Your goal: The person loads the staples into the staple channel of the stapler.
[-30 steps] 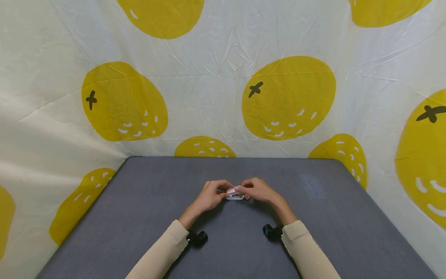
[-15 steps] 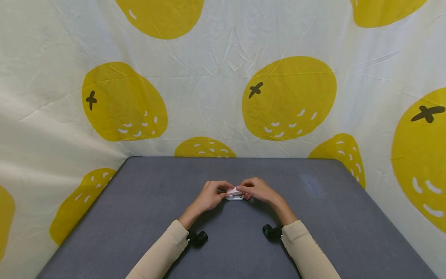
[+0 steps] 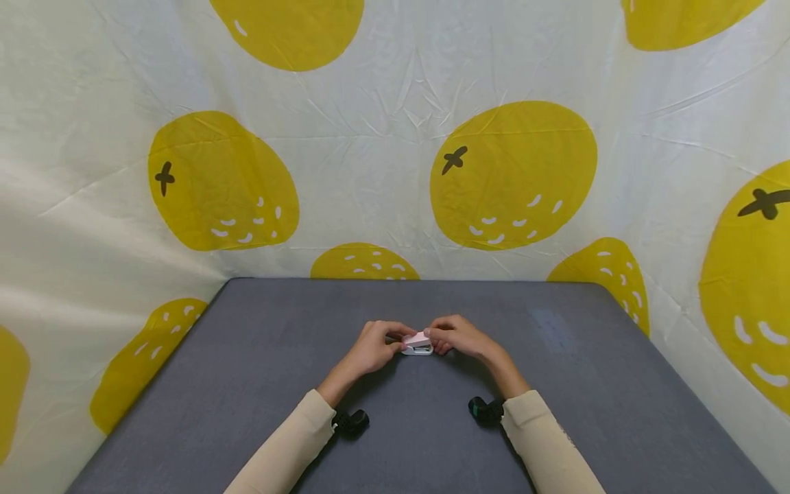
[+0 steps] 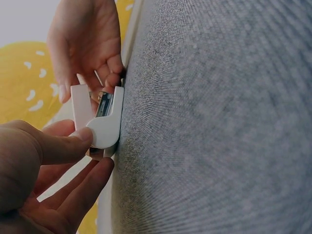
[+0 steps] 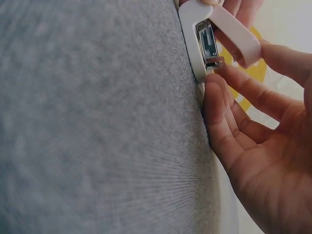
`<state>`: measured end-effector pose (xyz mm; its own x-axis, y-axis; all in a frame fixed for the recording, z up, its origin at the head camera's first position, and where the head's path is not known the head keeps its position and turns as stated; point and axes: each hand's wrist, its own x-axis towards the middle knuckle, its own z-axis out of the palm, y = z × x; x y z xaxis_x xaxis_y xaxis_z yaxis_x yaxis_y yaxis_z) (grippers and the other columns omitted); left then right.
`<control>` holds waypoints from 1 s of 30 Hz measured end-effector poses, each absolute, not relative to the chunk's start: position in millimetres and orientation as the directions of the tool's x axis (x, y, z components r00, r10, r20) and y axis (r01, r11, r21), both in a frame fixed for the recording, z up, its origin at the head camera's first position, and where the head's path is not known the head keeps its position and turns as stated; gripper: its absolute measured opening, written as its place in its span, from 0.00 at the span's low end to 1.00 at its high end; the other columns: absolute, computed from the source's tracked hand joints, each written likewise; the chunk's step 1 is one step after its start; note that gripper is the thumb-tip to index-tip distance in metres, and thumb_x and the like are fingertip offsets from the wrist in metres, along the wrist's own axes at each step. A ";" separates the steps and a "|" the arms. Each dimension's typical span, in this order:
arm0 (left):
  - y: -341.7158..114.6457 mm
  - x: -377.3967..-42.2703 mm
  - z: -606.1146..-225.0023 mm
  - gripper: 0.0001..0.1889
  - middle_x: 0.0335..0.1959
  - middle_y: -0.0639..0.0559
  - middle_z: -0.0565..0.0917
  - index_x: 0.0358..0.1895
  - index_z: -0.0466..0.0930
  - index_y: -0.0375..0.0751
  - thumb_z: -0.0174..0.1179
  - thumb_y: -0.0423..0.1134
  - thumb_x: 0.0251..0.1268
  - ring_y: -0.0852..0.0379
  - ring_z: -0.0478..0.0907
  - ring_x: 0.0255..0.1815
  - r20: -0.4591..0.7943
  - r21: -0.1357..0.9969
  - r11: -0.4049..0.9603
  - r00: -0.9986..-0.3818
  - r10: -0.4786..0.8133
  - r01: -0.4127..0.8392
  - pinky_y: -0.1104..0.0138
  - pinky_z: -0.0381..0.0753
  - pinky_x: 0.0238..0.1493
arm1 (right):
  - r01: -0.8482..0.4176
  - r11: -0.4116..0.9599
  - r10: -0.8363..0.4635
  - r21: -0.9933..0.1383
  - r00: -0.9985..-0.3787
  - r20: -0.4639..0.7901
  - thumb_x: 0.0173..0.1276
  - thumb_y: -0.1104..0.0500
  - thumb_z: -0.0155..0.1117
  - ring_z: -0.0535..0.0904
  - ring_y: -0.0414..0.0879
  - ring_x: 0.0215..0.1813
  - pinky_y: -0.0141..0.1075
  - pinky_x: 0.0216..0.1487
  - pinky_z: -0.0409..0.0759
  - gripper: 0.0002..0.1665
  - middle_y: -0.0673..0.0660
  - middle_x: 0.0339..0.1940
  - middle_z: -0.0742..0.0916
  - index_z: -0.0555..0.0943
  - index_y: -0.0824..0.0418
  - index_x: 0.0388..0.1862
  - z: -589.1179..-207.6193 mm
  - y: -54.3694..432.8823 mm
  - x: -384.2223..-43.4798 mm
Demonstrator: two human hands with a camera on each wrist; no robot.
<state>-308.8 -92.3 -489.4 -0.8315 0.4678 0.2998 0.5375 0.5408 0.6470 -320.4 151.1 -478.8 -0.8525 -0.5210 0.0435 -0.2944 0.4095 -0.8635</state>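
Observation:
A small stapler [image 3: 420, 342] with a pink top [image 5: 246, 43] and a white base [image 4: 108, 130] sits on the grey table. Its pink top is swung up from the base, and the metal staple magazine [image 5: 207, 41] shows between them. My left hand [image 3: 370, 346] pinches the hinge end, thumb on the rounded white side. At the front end is my right hand [image 3: 461, 336]: its thumb touches the tip of the pink top, and a finger meets the front of the magazine. More right fingers curl beside the tip of the base.
The grey cloth-covered table [image 3: 420, 425] reaches back to a white curtain [image 3: 364, 171] printed with big yellow fruit. A black wrist camera [image 3: 352, 424] is strapped at the left sleeve, and another black camera [image 3: 484, 410] at the right.
My right thumb has slid slightly rightward to the tip of the pink top, uncovering more of it. My left hand stays at the hinge end, and the stapler keeps its place.

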 end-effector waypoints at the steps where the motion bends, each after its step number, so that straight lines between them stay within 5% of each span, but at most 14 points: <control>1: -91.9 -309.0 -489.0 0.16 0.51 0.53 0.91 0.54 0.90 0.50 0.68 0.29 0.67 0.56 0.89 0.51 0.299 0.646 0.542 -0.832 0.468 0.537 0.60 0.87 0.54 | -0.292 0.406 -0.525 -0.866 -0.850 0.041 0.80 0.56 0.57 0.84 0.47 0.33 0.39 0.37 0.86 0.20 0.64 0.33 0.87 0.84 0.74 0.51 -478.9 152.1 -321.0; 9: -92.1 -307.8 -487.7 0.15 0.50 0.51 0.91 0.53 0.91 0.49 0.68 0.29 0.67 0.55 0.89 0.50 0.308 0.633 0.545 -0.825 0.475 0.550 0.60 0.88 0.52 | -0.305 0.430 -0.527 -0.850 -0.849 0.038 0.79 0.56 0.58 0.81 0.45 0.31 0.35 0.31 0.81 0.19 0.60 0.31 0.85 0.84 0.71 0.51 -480.1 154.2 -323.3; 30: -90.2 -301.3 -479.8 0.13 0.53 0.48 0.90 0.55 0.90 0.47 0.67 0.36 0.70 0.52 0.90 0.49 0.242 0.645 0.564 -0.838 0.489 0.516 0.63 0.88 0.44 | -0.301 0.448 -0.537 -0.842 -0.844 0.016 0.81 0.50 0.57 0.84 0.47 0.35 0.40 0.38 0.85 0.23 0.64 0.36 0.87 0.83 0.70 0.54 -484.5 158.2 -321.9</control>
